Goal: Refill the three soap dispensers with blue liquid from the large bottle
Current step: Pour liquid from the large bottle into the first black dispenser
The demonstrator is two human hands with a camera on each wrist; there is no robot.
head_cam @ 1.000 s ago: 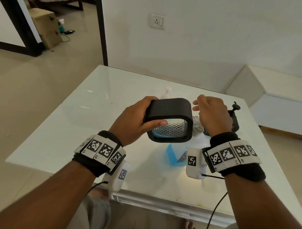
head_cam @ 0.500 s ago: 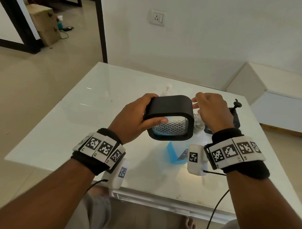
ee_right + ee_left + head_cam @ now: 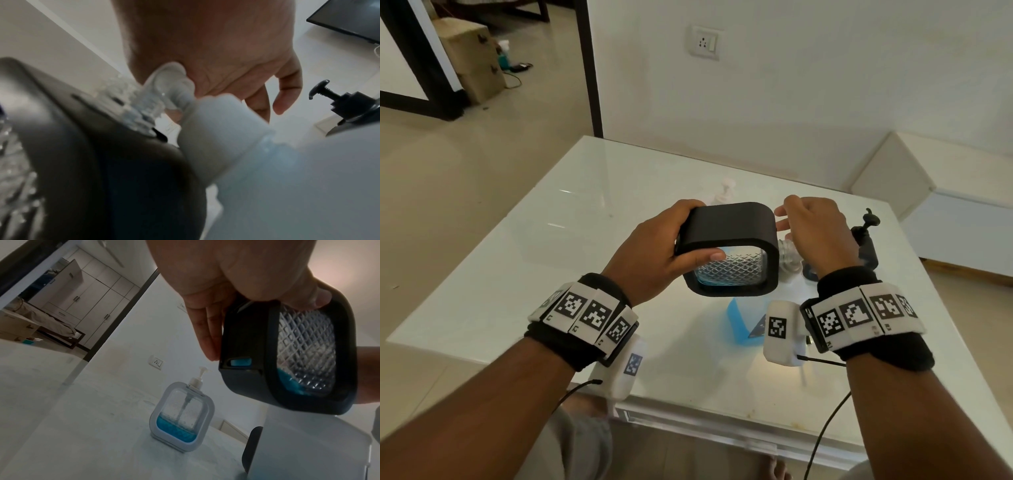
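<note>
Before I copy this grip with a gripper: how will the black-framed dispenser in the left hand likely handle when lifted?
The black-framed dispenser is probably light: only a shallow blue pool sits in its low corner. That liquid may slosh when tilted. Its frame looks rigid and smooth, so possibly slippery; the left hand wraps one edge.
</note>
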